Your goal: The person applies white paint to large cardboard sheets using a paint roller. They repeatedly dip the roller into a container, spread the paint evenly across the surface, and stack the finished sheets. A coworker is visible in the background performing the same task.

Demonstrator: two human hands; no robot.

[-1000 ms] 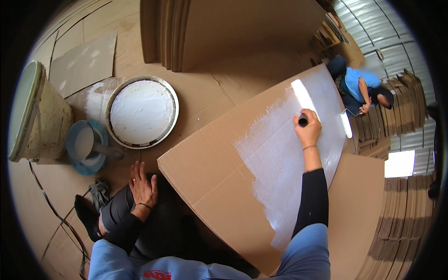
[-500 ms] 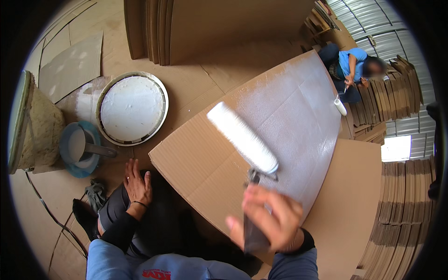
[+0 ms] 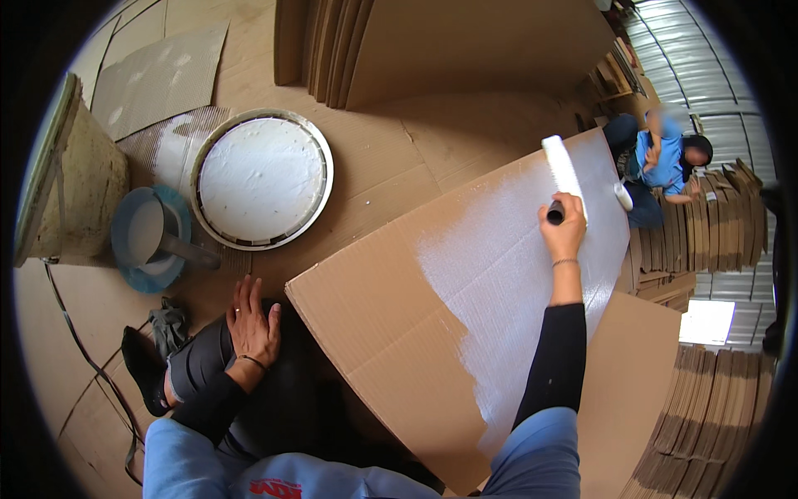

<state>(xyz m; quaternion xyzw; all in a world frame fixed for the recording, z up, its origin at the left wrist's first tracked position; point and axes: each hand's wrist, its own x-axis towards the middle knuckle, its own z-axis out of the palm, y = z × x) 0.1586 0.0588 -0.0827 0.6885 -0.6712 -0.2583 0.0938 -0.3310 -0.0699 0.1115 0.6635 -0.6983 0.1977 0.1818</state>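
My right hand (image 3: 564,229) is closed round the dark handle of a paint roller (image 3: 562,170). The roller's white sleeve lies against the far part of a cardboard sheet (image 3: 374,324). A whitish wet coat covers the sheet's far and right side, with a ragged edge; the near left part is bare brown. My left hand (image 3: 253,323) rests flat on my bent knee, fingers stretched out, holding nothing. Beyond it are a blue bowl (image 3: 179,279) with white liquid and a dipper (image 3: 187,249), and a round tray (image 3: 322,208) filled with white stuff.
A stained bucket (image 3: 96,179) stands at the left. Upright cardboard sheets (image 3: 474,50) lean at the back. Another person (image 3: 665,162) in blue sits at the far right by a second white roller (image 3: 623,196). Cardboard stacks (image 3: 706,407) line the right side.
My right hand has carried the roller away from me, from above the sheet's near part to its far part. The left hand stays on the knee. The other person's arm has risen.
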